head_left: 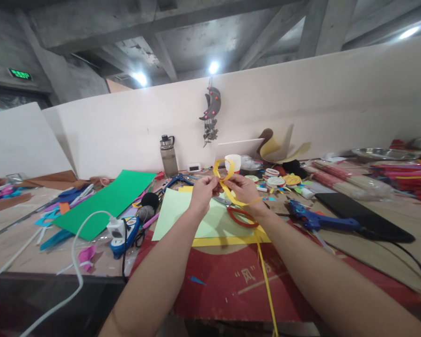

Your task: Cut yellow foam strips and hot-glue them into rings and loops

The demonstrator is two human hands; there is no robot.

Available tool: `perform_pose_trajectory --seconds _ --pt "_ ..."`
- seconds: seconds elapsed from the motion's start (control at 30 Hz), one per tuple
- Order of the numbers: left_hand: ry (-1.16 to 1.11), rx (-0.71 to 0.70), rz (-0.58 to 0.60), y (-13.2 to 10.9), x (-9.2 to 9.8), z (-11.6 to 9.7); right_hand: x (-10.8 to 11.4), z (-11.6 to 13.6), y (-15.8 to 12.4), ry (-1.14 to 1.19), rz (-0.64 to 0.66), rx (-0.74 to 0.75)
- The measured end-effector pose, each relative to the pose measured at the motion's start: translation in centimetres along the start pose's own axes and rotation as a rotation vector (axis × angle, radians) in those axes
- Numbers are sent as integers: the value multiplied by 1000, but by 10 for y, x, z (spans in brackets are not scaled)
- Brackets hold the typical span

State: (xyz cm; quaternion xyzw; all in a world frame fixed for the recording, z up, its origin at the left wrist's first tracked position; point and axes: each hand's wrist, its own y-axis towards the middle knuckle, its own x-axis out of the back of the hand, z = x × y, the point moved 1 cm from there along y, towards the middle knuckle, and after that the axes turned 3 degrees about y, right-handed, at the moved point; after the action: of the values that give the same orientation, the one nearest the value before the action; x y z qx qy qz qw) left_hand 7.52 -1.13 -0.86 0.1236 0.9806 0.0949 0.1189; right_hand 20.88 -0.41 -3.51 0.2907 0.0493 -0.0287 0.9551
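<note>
Between my two hands is a yellow ribbon (228, 189), looped at the top, with a long tail running down past the table's front edge. The fingers of my left hand (206, 189) pinch it from one side. My right hand (243, 187) pinches it from the other, and a strand crosses near the wrist. Below the hands, red-handled scissors (240, 217) lie on a pale green sheet (175, 215), partly covered by the right hand and ribbon. A yellow sheet (214, 242) shows under the pale green one.
A blue glue gun (323, 221) lies on the right beside a black slab (365, 215). To the left are a green sheet (107, 203) and a power strip (121, 236) with a white cable. A bottle (168, 157) and a white cup (234, 161) stand behind.
</note>
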Motion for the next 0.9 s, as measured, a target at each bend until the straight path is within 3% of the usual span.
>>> perform_pose_trajectory --seconds 0.1,0.33,0.67,0.9 --pt "-66 10 25 0 0 1 0 -4 2 46 -23 5" --pt "-237 192 120 4 2 2 1 -2 2 40 -8 52" --pt "-167 130 123 11 13 0 2 11 -1 -143 31 155" --pt "-157 189 135 11 13 0 3 10 0 -244 32 162"
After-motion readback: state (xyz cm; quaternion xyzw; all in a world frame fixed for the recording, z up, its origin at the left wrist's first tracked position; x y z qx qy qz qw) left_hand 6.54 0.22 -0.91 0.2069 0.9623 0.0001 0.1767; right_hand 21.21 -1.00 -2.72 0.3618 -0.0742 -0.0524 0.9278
